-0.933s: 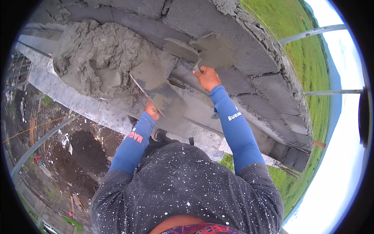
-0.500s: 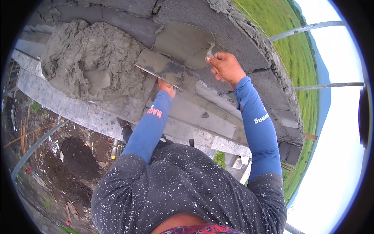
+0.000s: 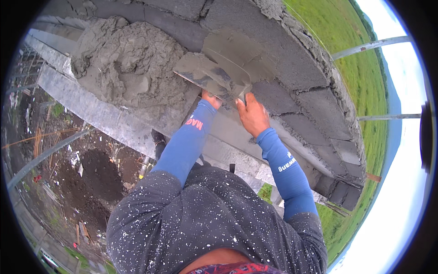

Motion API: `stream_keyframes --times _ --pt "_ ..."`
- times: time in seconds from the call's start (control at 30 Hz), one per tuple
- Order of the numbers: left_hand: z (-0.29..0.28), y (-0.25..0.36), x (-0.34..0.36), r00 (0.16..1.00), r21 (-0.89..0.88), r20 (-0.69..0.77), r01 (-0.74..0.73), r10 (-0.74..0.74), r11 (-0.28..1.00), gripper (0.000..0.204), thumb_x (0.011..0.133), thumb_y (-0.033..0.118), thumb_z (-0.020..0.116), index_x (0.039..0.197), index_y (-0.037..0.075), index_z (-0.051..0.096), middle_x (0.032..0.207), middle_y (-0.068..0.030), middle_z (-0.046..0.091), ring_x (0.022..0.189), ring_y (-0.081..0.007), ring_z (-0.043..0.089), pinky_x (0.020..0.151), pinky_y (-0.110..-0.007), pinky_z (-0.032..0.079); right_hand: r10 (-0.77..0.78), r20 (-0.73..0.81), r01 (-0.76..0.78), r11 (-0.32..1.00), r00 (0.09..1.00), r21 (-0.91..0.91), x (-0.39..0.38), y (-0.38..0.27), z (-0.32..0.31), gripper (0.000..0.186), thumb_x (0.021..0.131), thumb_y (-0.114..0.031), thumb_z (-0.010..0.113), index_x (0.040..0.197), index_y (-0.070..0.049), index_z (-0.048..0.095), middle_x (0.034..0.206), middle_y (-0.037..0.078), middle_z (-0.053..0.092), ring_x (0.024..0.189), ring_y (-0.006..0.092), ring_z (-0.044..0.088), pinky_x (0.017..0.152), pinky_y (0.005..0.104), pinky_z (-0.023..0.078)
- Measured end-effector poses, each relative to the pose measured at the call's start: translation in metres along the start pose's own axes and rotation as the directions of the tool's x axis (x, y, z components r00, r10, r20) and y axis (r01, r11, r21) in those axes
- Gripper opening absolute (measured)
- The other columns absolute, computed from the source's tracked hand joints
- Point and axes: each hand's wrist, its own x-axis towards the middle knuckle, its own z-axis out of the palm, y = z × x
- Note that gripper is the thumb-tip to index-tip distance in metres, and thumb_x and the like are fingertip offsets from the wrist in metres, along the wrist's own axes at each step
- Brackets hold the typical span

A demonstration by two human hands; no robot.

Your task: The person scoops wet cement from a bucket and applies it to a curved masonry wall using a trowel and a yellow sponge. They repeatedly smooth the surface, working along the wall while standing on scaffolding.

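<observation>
My left hand is closed beneath a flat mortar hawk smeared with grey mortar; its fingers are partly hidden under the board. A trowel coated in mortar is gripped in my right hand, its blade over the right end of the hawk, close to the wall. Just beyond, a wet mortar patch covers part of the grey block wall. To the left of the hawk sits a large heap of wet mortar.
Planks run along the foot of the wall, beneath the heap. Lower ground with dark soil and debris lies at left. Metal poles stand beyond the wall, before green grass. A thin string runs along the wall's outer edge.
My right hand has drawn the trowel down and toward the hawk, away from the wall patch. The view has shifted, so the heap and hawk appear farther right.
</observation>
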Motion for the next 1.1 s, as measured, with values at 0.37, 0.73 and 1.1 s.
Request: stream_keyframes --times 0.37,0.73,1.1 --pt "0.004 0.191 -0.131 0.987 -0.037 -0.025 -0.163 0.162 0.986 0.044 0.112 0.035 0.045 0.146 0.008 0.057 0.141 -0.0116 0.065 0.129 -0.0335 0.063 0.113 -0.052 0.049 -0.358 0.003 0.357 0.932 0.934 0.056 0.061 -0.074 0.005 0.031 0.1 -0.03 0.066 0.104 0.0 0.057 0.089 0.029 0.07 0.089 0.0521 0.067 0.078 0.0574 0.051" --pt "-0.019 0.332 -0.232 0.847 0.273 -0.247 -0.405 0.471 0.873 0.04 0.11 0.033 0.048 0.14 0.008 0.058 0.129 -0.0104 0.069 0.117 -0.0317 0.068 0.098 -0.052 0.058 -0.535 0.189 0.561 0.716 0.823 -0.416 0.18 -0.241 0.111 0.022 0.097 -0.014 0.06 0.112 0.001 0.065 0.101 0.023 0.078 0.099 0.043 0.075 0.088 0.0542 0.059" --pt "0.003 0.356 -0.186 0.873 0.477 -0.362 -0.127 0.326 0.87 0.032 0.108 0.021 0.057 0.135 0.005 0.061 0.114 -0.0114 0.072 0.098 -0.026 0.074 0.083 -0.042 0.063 -0.345 0.605 0.567 0.794 0.718 -0.22 0.205 -0.215 0.131 0.028 0.101 -0.02 0.056 0.123 -0.004 0.062 0.094 0.02 0.074 0.077 0.0353 0.075 0.068 0.0502 0.059"
